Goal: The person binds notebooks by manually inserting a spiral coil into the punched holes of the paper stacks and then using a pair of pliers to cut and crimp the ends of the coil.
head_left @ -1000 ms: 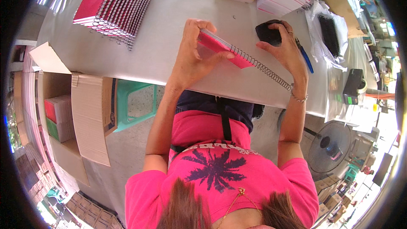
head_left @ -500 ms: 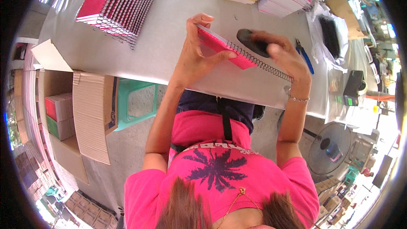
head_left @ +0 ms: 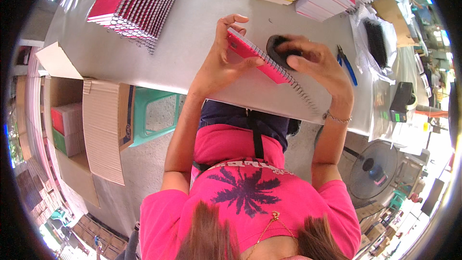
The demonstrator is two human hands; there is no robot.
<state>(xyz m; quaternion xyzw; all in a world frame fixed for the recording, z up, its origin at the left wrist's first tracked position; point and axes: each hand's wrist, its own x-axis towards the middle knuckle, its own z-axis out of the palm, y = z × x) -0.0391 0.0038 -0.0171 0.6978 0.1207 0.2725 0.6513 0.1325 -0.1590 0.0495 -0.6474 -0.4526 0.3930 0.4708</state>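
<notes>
My left hand (head_left: 217,67) is closed on a small red notebook (head_left: 272,72), with the thumb on its cover and the fingers round its far edge. The notebook is tilted above the table. A dark wire coil (head_left: 301,94) runs along its spine, and its loose tail sticks out past the lower right corner. My right hand (head_left: 318,64) grips a black, rounded pad (head_left: 274,48) that lies against the spine beside the coil. Part of the pad is hidden behind the fingers.
Spiral notebooks stand in a stack (head_left: 139,7) at the far left; unbound books (head_left: 325,0) lie at the far right. Blue-handled pliers (head_left: 347,65), black coils (head_left: 375,43) in plastic and a tape dispenser (head_left: 402,102) are on the right. An open carton (head_left: 103,130) stands left, a fan (head_left: 373,168) right.
My right hand and the pad have moved slightly left and nearer, onto the spine. More of the coil sits in the notebook, and its loose tail is shorter and blurred.
</notes>
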